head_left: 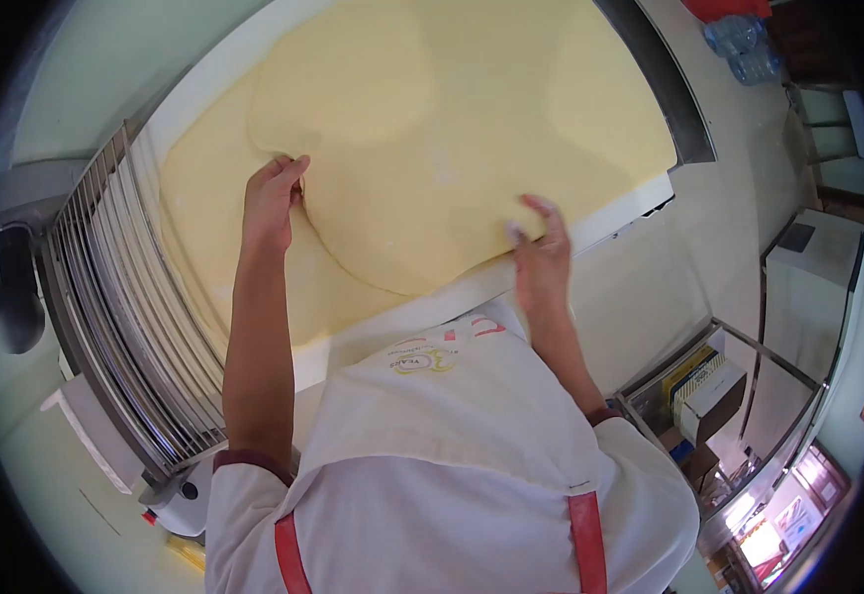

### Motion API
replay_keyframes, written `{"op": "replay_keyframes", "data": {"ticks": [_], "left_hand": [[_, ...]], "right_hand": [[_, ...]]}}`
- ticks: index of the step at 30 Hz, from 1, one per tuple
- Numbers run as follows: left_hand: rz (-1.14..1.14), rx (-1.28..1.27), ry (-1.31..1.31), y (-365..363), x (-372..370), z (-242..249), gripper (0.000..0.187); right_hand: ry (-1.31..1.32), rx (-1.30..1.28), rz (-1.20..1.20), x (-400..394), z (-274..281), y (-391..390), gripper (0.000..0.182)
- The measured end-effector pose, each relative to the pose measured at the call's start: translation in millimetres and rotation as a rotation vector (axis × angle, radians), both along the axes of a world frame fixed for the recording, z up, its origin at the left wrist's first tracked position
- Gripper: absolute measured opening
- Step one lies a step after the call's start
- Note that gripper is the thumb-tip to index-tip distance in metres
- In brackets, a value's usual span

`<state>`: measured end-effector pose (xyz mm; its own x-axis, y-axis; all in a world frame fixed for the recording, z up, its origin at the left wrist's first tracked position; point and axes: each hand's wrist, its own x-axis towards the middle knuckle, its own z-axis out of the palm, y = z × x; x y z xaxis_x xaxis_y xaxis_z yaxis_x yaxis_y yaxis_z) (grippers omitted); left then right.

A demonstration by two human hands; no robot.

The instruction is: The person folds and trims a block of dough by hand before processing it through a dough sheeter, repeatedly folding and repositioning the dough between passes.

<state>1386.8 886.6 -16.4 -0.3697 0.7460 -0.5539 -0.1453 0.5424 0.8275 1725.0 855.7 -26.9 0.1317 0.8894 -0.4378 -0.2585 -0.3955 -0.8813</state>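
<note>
A wide, pale yellow dough sheet (472, 129) lies across a white work surface (640, 201), one layer over another. The upper layer ends in a curved edge that runs from the upper left down toward my apron. My left hand (272, 203) pinches this edge, with the thumb and fingers closed on the dough. Over the near right part of the sheet hovers my right hand (541, 247), its thumb and fingers apart and slightly smeared by motion. Nothing shows between those fingers.
Left of the dough is a rack of metal bars (145, 297), part of a machine. A dark metal edge (684, 119) bounds the far right. Lower right, a metal-framed shelf (724, 396) holds boxes. Large plastic bottles (749, 49) stand on the floor at the upper right.
</note>
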Motion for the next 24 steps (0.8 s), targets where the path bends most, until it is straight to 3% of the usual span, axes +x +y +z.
{"op": "replay_keyframes", "data": {"ticks": [2,5,11,13,16,17,19,24], "left_hand": [[0.011,0.003,0.158,4.7,10.4,-4.3,0.016],[0.107,0.022,-0.068,4.1,28.6,-1.5,0.018],[0.124,0.065,-0.217,4.2,17.6,-15.0,0.022],[0.246,0.122,-0.218,10.8,11.2,-10.2,0.022],[0.372,0.200,-0.215,28.4,-5.7,-11.0,0.023],[0.400,0.225,-0.215,36.2,-13.3,-14.2,0.023],[0.362,0.278,-0.205,51.7,-28.7,-27.0,0.027],[0.407,0.296,-0.186,59.2,-26.7,-37.7,0.023]], "right_hand": [[0.009,-0.020,0.041,-5.5,-7.2,-2.2,0.035],[-0.013,-0.070,0.037,2.7,-4.4,-16.6,0.034],[-0.184,-0.071,0.123,3.9,0.2,-19.4,0.034],[-0.155,-0.030,0.132,0.8,11.5,-23.0,0.035],[-0.084,-0.262,0.734,28.2,23.0,-13.9,0.033],[-0.180,-0.250,0.843,29.9,29.1,-1.9,0.032],[-0.386,-0.214,1.046,23.7,53.3,25.8,0.029],[-0.705,0.384,0.804,-41.5,59.2,122.4,0.027]]}}
